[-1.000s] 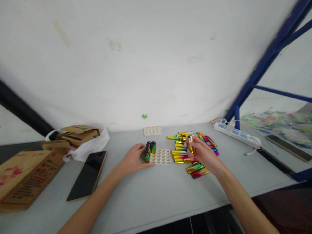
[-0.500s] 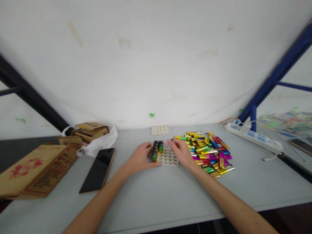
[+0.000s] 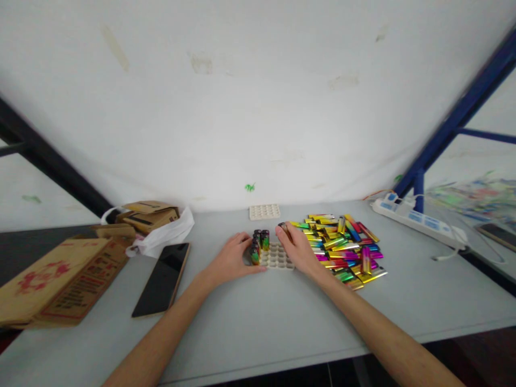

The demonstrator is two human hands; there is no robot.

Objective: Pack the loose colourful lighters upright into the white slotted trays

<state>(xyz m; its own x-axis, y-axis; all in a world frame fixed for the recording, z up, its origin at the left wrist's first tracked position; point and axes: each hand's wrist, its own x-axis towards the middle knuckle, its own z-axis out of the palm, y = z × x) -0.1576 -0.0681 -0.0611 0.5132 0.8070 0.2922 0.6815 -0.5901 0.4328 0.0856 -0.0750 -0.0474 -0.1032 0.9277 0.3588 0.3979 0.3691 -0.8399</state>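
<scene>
A pale tray with rows of round cells (image 3: 278,257) lies on the table before me. In its left part several lighters with black tops and green-gold bodies (image 3: 265,240) stand upright. My left hand (image 3: 234,256) is curved around the tray's left end, thumb along the front edge and fingers beside the standing lighters. Over the tray's back right part, my right hand (image 3: 297,244) pinches a lighter (image 3: 284,228); only its dark upper end shows between the fingers. To the right of this hand lies a loose pile of shiny multicoloured lighters (image 3: 342,248).
A second pale tray (image 3: 264,212) is by the wall. On the left are a dark phone-like slab (image 3: 162,280), a white bag (image 3: 171,236), a large carton (image 3: 60,282) and a smaller open carton (image 3: 151,216). A white power strip (image 3: 419,221) with cables lies at the right.
My right hand has shifted slightly, and more of the lighter in its fingers is visible. The left hand stays around the tray's left end. The whole view has tilted a little.
</scene>
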